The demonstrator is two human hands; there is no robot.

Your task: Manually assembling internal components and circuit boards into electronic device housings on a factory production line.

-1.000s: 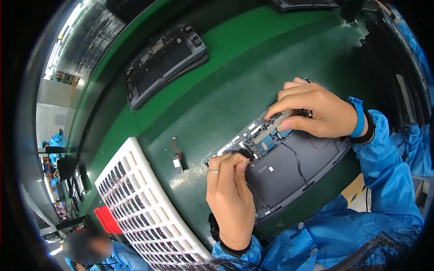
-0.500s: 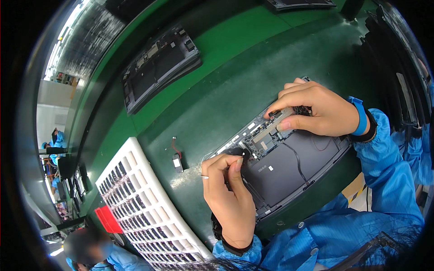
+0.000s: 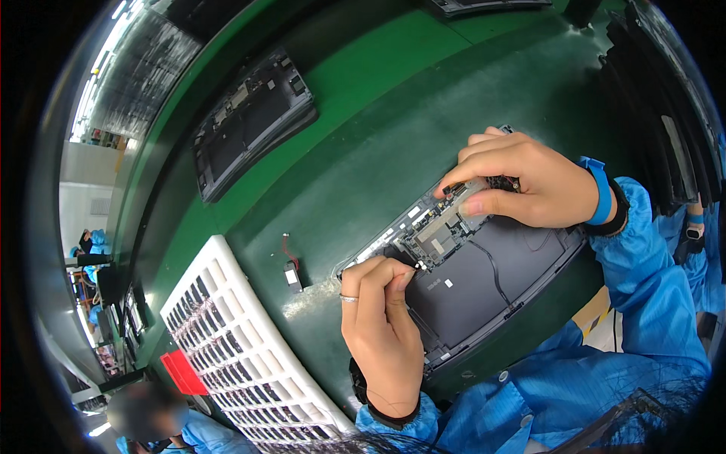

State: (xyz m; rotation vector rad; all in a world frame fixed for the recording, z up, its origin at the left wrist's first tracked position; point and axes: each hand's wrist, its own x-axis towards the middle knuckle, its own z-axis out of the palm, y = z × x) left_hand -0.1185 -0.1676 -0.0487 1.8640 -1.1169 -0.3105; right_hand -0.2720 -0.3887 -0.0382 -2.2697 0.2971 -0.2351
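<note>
Around the centre there are one left hand (image 3: pixel 384 325), one right hand (image 3: pixel 522 181), one circuit board (image 3: pixel 437 244) and one laptop base (image 3: pixel 484 295). One further base (image 3: pixel 491 7) is partly seen at the top edge, at least one at upper left. At lower left: one white tray (image 3: pixel 246 284), one red bin (image 3: pixel 181 372). Left of centre: one wired block (image 3: pixel 293 278).

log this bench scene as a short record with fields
left hand: thumb and finger pinched by left end of circuit board; anything held unclear
right hand: thumb over circuit board's right part
workpiece: open grey laptop chassis
tray: white grid holding small dark parts
loose item: small black block with red wires, on green bench
background: another open chassis
</note>
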